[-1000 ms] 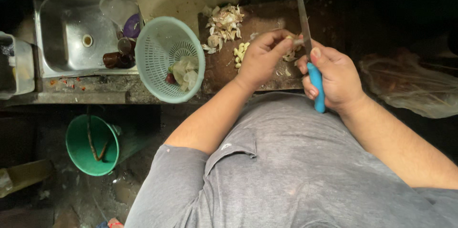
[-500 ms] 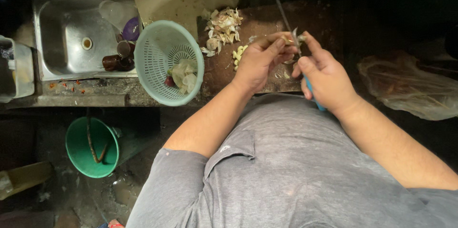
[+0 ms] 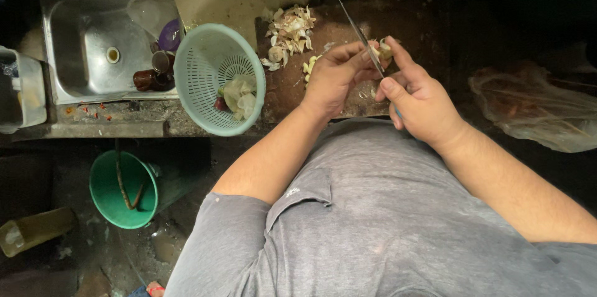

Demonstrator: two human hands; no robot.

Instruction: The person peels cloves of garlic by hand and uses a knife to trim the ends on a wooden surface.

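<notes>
dark desk [image 3: 429, 17], dim room, sink [image 3: 81, 42], colander [image 3: 205, 67] | left hand [image 3: 333, 76] grip pinches garlic [image 3: 384, 50] above desk | right hand [image 3: 420, 101] grip holds knife [image 3: 360, 36], blade at garlic

Both bare forearms reach forward, elbows bent; the left hand [image 3: 333, 79] curls, fingertips pinched together. The right hand [image 3: 420, 101] is fisted, thumb extended upward, close beside it.
</notes>
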